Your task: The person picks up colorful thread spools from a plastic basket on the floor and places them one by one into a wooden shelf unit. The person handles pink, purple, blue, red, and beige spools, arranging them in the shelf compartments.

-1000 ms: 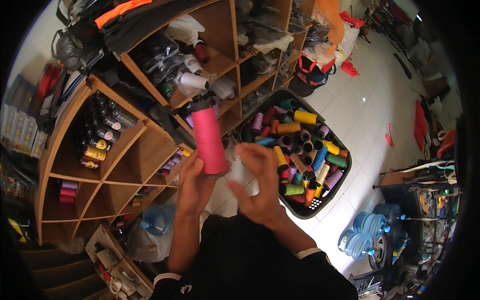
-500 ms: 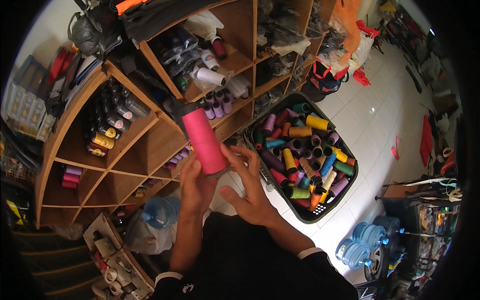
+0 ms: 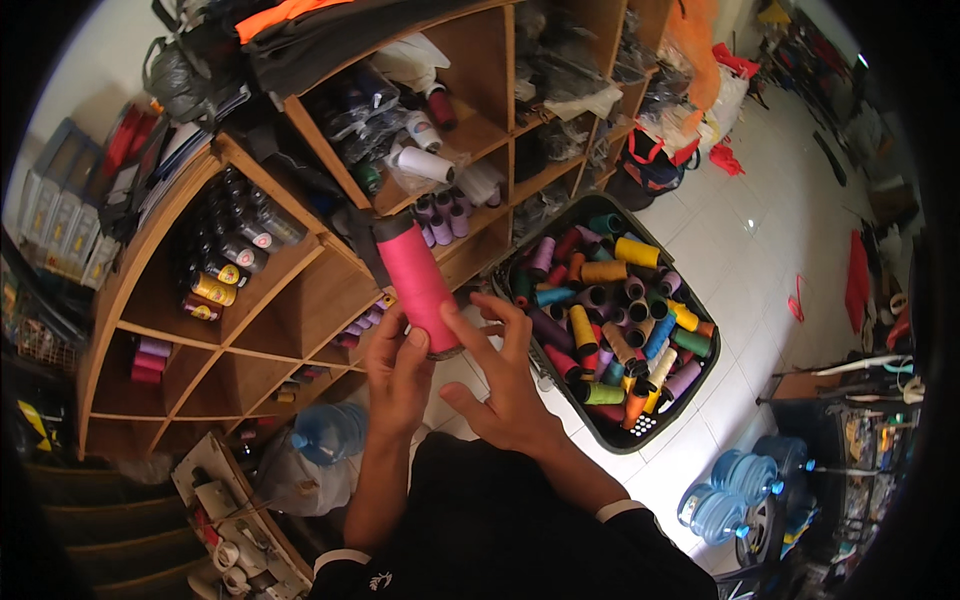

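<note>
My left hand (image 3: 398,372) holds a tall pink thread cone (image 3: 417,282) upright by its lower end, in front of the wooden cubby shelf (image 3: 262,300). My right hand (image 3: 502,378) is spread open beside the cone's base, its fingertips touching the bottom rim. Just to the right on the floor sits a black crate (image 3: 655,418) filled with several thread cones of many colours (image 3: 610,318).
The shelf holds dark cones, purple spools and white cones in its compartments, with bags on top. Blue water bottles (image 3: 735,492) stand at lower right, another (image 3: 330,432) lies at lower left. White tiled floor (image 3: 780,230) stretches right, with red items and clutter along its edge.
The pink cone has stayed in my left hand and shifted slightly lower and right in view. My right hand has moved closer to the cone's base, fingers spread.
</note>
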`<action>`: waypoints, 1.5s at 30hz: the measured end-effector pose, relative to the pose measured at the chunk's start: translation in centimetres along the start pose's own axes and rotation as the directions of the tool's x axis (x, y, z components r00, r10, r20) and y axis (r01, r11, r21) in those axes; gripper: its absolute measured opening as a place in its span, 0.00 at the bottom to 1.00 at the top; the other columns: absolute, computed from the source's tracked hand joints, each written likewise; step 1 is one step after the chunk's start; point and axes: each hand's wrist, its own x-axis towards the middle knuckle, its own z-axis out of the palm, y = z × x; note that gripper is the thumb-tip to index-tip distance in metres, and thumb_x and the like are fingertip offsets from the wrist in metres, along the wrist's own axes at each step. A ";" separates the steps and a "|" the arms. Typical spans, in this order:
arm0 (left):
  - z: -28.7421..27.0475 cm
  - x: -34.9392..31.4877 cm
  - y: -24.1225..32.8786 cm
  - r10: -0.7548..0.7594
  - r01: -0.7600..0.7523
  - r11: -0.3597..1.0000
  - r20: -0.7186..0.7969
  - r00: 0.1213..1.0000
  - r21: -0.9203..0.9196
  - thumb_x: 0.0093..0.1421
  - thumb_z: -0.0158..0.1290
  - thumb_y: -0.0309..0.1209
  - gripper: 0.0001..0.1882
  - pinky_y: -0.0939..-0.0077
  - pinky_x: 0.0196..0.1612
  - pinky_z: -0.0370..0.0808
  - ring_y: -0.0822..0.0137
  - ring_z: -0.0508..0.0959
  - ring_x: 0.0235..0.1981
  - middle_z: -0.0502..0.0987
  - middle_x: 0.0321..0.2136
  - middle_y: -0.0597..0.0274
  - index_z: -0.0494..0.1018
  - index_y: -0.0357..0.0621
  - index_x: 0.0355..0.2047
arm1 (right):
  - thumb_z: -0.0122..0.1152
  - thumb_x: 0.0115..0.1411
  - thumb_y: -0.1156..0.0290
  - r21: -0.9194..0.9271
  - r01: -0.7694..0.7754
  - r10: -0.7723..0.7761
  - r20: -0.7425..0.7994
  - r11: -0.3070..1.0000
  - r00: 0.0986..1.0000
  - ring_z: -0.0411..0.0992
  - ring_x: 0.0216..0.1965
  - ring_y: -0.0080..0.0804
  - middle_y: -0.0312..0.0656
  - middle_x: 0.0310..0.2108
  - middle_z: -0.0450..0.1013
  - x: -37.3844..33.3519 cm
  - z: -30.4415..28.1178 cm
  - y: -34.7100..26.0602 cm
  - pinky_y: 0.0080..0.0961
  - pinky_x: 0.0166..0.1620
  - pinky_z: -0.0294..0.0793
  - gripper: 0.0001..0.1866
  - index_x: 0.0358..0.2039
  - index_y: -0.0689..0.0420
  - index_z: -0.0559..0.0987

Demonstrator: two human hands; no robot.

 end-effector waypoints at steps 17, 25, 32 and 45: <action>-1.9 -2.1 2.8 0.308 -0.153 0.885 -0.305 0.901 0.440 0.53 0.58 0.14 0.25 0.73 0.52 0.71 0.70 0.72 0.47 0.71 0.44 0.60 0.65 0.36 0.51 | 0.42 0.62 0.34 0.036 0.113 -0.118 0.216 0.993 0.969 0.49 0.60 0.55 0.59 0.62 0.50 2.8 3.6 -1.9 0.48 0.59 0.55 0.36 0.62 0.43 0.69; -2.8 -2.2 2.8 0.187 -0.123 0.962 -0.258 0.948 0.245 0.57 0.57 0.17 0.23 0.72 0.53 0.71 0.68 0.72 0.50 0.71 0.46 0.58 0.64 0.34 0.53 | 0.54 0.63 0.52 0.216 0.021 -0.076 0.249 0.976 0.965 0.51 0.60 0.52 0.54 0.63 0.51 2.4 4.5 -1.3 0.43 0.60 0.56 0.30 0.63 0.48 0.67; -6.5 -3.2 3.5 0.145 -0.126 0.989 -0.289 0.946 0.084 0.61 0.55 0.24 0.21 0.69 0.53 0.72 0.67 0.72 0.51 0.72 0.49 0.56 0.65 0.33 0.54 | 0.60 0.60 0.66 0.225 -0.018 -0.047 0.281 0.974 0.959 0.60 0.58 0.47 0.50 0.58 0.63 3.5 6.0 -1.5 0.38 0.59 0.61 0.30 0.62 0.59 0.66; -16.0 -8.4 8.6 0.368 -0.197 0.901 -0.440 0.819 0.387 0.54 0.60 0.17 0.25 0.66 0.56 0.69 0.67 0.73 0.51 0.73 0.50 0.56 0.66 0.36 0.52 | 0.63 0.53 0.81 0.406 0.030 -0.162 0.296 0.913 0.941 0.72 0.48 0.43 0.51 0.50 0.71 5.4 19.0 -5.6 0.33 0.48 0.73 0.27 0.55 0.63 0.72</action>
